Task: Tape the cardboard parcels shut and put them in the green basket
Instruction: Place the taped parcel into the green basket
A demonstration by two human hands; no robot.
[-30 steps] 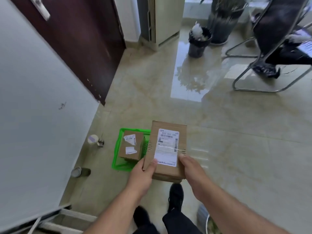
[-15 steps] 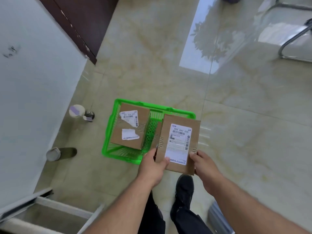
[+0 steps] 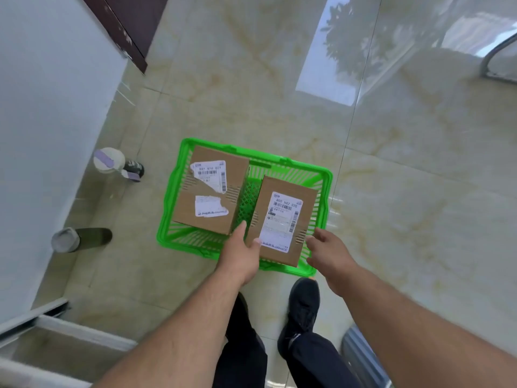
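Note:
The green basket (image 3: 326,180) stands on the tiled floor in front of my feet. One cardboard parcel (image 3: 212,191) with torn white labels lies in its left half. A second cardboard parcel (image 3: 282,219) with a white shipping label is low over the basket's right half, its near end above the front rim. My left hand (image 3: 240,253) grips this parcel's near left edge, thumb on the label. Beside the parcel's right edge is my right hand (image 3: 330,256), fingers loosely spread; I cannot tell if they touch the parcel.
A white tabletop (image 3: 42,135) fills the left side. Below it on the floor are a white round object with purple strips (image 3: 109,161) and a dark cylinder with a grey cap (image 3: 78,239). My black shoe (image 3: 303,303) is just behind the basket. A chair leg (image 3: 498,57) is far right.
I have leaned in over the basket and lowered the second parcel from in front of it into its right half. My right hand's fingers have loosened from the parcel's edge.

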